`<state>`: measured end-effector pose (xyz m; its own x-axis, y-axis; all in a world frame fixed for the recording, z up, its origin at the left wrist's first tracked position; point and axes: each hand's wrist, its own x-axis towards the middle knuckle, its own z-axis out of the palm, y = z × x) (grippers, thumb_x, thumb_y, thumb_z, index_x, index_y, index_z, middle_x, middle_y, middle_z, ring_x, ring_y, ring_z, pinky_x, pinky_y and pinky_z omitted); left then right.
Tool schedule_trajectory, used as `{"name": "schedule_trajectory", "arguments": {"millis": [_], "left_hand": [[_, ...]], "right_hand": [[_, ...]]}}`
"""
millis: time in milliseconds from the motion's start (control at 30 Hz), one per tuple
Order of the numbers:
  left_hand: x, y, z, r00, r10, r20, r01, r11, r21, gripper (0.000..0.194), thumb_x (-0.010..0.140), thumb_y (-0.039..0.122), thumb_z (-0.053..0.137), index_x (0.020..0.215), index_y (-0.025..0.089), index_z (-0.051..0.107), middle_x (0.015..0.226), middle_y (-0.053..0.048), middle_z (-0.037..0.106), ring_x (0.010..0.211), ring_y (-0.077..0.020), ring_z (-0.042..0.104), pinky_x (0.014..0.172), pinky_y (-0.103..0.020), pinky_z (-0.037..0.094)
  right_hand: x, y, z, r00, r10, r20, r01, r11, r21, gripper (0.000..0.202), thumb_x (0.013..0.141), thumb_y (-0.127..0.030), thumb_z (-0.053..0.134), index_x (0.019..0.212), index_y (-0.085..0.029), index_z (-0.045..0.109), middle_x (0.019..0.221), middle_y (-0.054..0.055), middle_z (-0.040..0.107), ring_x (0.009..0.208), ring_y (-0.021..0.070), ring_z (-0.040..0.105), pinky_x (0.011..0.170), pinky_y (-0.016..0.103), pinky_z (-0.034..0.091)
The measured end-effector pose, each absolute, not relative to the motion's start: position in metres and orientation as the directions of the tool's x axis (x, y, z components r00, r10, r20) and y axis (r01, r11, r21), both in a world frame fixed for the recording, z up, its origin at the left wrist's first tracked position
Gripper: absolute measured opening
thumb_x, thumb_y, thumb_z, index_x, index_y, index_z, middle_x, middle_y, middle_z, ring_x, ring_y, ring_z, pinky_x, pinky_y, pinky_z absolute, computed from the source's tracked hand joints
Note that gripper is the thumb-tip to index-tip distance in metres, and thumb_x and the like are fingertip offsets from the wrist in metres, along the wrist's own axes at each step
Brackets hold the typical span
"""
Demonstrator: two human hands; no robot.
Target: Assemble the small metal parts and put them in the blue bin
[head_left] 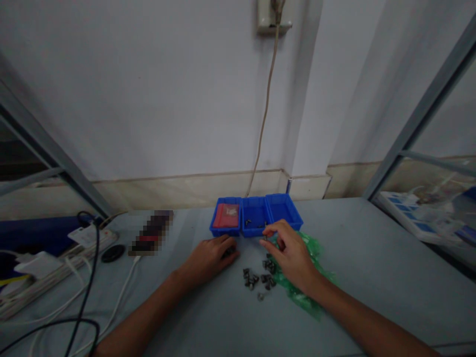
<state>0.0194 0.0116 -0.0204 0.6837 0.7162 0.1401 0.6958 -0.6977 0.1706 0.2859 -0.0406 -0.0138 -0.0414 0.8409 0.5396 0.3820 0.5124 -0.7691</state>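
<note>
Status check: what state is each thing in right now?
Left hand: curled, resting on the table
Right hand: pinching a small part
Left bin: open, holding red packet
Middle bin: open, few parts inside
Right bin: open
Metal parts: loose, clustered
Green wrap: crumpled
Wall plug: plugged in

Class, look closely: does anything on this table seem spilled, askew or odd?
Nothing looks clearly damaged. Mildly untidy: metal parts lie loose outside the blue bins, and crumpled green plastic lies partly hidden by the right hand.

head view | text, labels, brands: none legible | numbers, signs: none legible
</note>
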Motion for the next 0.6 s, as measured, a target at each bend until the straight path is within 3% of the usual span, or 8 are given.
{"name": "schedule_trajectory", "arguments": {"millis": [200,367,433,600], "left_hand": [[0.018,0.013,-0.024,0.684,0.710,0.168,0.683,-0.704,0.193,0.016,0.108,0.039,0.058,0.108,0.024,0.063,0.103,-0.002,0.073,0.086,-0.0204,0.070,0.075,-0.030,0.048],[0.020,0.012,-0.021,0.686,0.715,0.135,0.686,-0.698,0.207,0.014,0.107,0.037,0.059,0.109,0.023,0.063,0.104,-0.003,0.073,0.086,-0.0209,0.070,0.075,-0.030,0.047],[0.020,0.011,-0.019,0.684,0.717,0.134,0.688,-0.695,0.208,0.014,0.107,0.036,0.059,0.109,0.023,0.063,0.103,-0.003,0.073,0.086,-0.0211,0.070,0.075,-0.030,0.047],[0.020,0.011,-0.019,0.687,0.714,0.135,0.683,-0.698,0.213,0.015,0.107,0.037,0.057,0.108,0.024,0.062,0.103,-0.003,0.073,0.085,-0.0202,0.069,0.074,-0.030,0.046]], "right_hand": [[0.283,-0.034,-0.013,0.032,0.930,0.365,0.202,0.352,-0.914,0.016,0.089,-0.029,0.082,0.098,-0.025,0.070,0.080,-0.002,0.059,0.068,0.0169,0.052,0.062,0.030,0.040],[0.285,-0.031,-0.012,-0.030,0.979,0.200,-0.031,0.199,-0.980,0.028,0.087,-0.041,0.083,0.106,-0.025,0.070,0.093,0.000,0.065,0.055,0.0097,0.044,0.047,0.024,0.031],[0.285,-0.031,-0.012,-0.060,0.991,0.120,-0.154,0.110,-0.982,0.032,0.089,-0.046,0.080,0.110,-0.025,0.069,0.096,0.000,0.066,0.049,0.0067,0.039,0.042,0.023,0.025],[0.287,-0.028,-0.012,-0.186,0.983,-0.001,-0.408,-0.078,-0.910,0.030,0.091,-0.046,0.078,0.107,-0.022,0.069,0.070,-0.006,0.053,0.046,0.0047,0.025,0.041,0.019,0.016]]}}
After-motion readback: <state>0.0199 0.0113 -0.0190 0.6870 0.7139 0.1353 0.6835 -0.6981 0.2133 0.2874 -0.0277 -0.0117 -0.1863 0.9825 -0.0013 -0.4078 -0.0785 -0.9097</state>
